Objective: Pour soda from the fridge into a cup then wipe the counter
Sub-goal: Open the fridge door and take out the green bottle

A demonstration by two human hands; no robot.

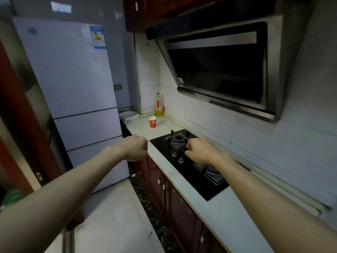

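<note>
A tall white fridge [73,79] stands at the left with all its doors closed. A red and white paper cup [152,121] stands upright on the pale counter [138,125] near the far corner. My left hand [135,147] is stretched forward in a fist, held in the air by the counter's front edge, holding nothing. My right hand [200,150] is also curled into a fist, hovering above the black gas hob [189,172] near its knobs. No soda and no cloth are in view.
A bottle of yellow oil [159,105] stands in the far corner against the tiled wall. A white flat box [129,115] lies beside the fridge. A range hood [228,70] hangs above the hob. Dark red cabinets [175,198] run under the counter.
</note>
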